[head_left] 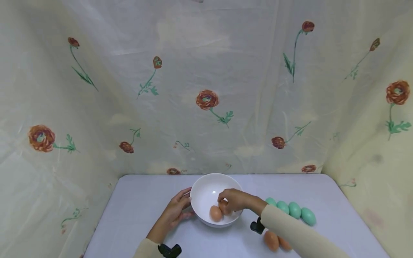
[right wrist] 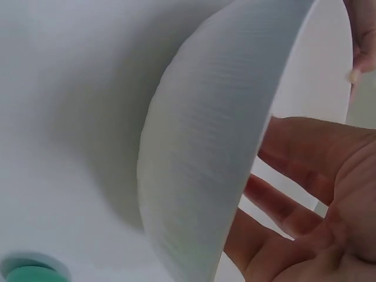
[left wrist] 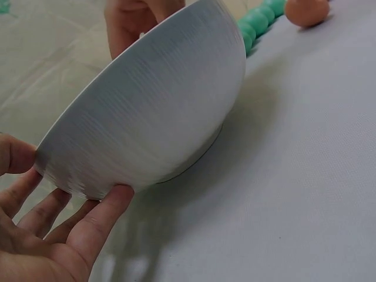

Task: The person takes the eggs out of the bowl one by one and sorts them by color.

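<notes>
A white bowl stands on the table. My left hand rests against its outer left side, fingers spread and touching the wall; the left wrist view shows these fingers on the bowl's outside. My right hand reaches over the bowl's right rim, its fingers curled around a brown egg low inside. Beside that egg lies another brown egg. In the right wrist view the bowl wall hides the fingertips of the right hand and both eggs.
Several green eggs lie in a slanting row right of the bowl, partly behind the right forearm. Nearer the front are two brown eggs, one partly covered by the sleeve. Flower-printed cloth encloses the white table.
</notes>
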Tool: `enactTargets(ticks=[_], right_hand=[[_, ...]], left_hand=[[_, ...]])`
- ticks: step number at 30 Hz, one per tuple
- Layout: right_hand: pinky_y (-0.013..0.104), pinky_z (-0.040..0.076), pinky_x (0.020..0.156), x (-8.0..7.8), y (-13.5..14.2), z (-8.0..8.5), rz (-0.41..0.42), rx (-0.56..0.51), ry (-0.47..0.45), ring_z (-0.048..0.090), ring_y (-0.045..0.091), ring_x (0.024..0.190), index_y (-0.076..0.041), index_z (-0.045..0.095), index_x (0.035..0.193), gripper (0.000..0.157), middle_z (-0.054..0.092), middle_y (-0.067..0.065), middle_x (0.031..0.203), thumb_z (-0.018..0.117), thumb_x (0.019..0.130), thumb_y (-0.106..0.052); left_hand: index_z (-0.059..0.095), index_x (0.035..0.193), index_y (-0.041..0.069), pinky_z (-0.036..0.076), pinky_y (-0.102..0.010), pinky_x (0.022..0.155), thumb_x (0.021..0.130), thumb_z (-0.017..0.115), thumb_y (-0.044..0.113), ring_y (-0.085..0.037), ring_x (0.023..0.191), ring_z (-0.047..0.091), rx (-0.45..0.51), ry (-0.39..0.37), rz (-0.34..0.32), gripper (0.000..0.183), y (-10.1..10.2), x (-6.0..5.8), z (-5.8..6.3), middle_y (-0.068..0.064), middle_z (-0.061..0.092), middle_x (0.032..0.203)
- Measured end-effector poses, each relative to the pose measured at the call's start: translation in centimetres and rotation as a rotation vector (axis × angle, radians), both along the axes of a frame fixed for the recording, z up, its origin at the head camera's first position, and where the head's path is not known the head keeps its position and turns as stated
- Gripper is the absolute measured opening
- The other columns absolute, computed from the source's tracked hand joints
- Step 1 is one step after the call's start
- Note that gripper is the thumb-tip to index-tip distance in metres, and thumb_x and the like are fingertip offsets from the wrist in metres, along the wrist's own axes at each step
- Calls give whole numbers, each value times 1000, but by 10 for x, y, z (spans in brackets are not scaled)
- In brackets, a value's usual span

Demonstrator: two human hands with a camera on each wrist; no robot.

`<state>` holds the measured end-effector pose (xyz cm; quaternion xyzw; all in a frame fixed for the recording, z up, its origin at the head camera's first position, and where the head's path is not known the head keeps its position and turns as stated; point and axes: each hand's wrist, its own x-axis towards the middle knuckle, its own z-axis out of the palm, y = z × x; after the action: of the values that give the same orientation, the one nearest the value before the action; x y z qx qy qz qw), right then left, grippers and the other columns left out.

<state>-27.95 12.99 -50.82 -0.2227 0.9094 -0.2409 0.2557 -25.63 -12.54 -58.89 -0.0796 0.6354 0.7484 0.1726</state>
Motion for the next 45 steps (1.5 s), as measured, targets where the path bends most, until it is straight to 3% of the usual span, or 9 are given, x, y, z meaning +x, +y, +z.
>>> enactTargets(ticks=[9,12,19,25,29,35,39,45], right_hand=[[34,54,87,-3,-17,-12,127,85,95,57,15,88,-11,75,101,18,70,0,96,67,89,-1],[35,53,88,-4,-19,-13,143,82,95,57,14,87,-11,75,99,16,70,0,96,67,89,-2],[34,53,89,-7,-19,-16,111,96,59,57,13,88,-15,76,104,17,71,-4,98,67,91,-7],[40,52,95,-10,-12,-15,89,81,71,57,16,94,-11,74,109,22,71,2,108,70,89,-5],[44,50,103,-10,-4,-8,80,52,88,59,20,105,-9,73,112,28,70,7,118,72,86,-1],[52,47,107,-5,18,10,76,-75,66,57,29,122,-8,69,122,36,65,12,131,72,86,-4],[54,50,102,3,40,25,104,-154,87,58,30,120,-7,66,128,39,63,13,134,71,89,-9],[48,53,95,21,80,48,42,-174,117,58,26,116,-11,65,131,44,63,10,136,74,89,-17]], left_hand=[[48,148,22,59,-50,89,98,60,21,-28,124,60,15,4,1,51,-2,-1,-5,-13,43,156],[49,148,23,59,-50,89,98,60,21,-28,125,60,15,1,3,51,-2,-2,-5,-13,43,156],[49,147,23,59,-49,89,97,61,19,-28,125,60,22,1,2,52,-2,-4,-5,-13,44,156],[50,147,23,60,-49,86,97,59,17,-29,125,60,14,-7,14,51,-1,-5,-4,-13,44,156],[49,147,22,60,-49,86,97,59,17,-29,124,61,15,0,6,51,-2,-3,-4,-14,44,156],[45,150,19,59,-53,89,99,56,17,-27,124,60,39,32,-30,52,-3,2,-3,-15,42,157],[44,151,18,58,-53,90,99,56,17,-27,125,59,45,27,-40,53,-3,4,-3,-15,40,158],[45,150,21,58,-50,92,98,58,20,-28,128,57,33,20,-37,53,-4,0,-3,-13,40,158]])
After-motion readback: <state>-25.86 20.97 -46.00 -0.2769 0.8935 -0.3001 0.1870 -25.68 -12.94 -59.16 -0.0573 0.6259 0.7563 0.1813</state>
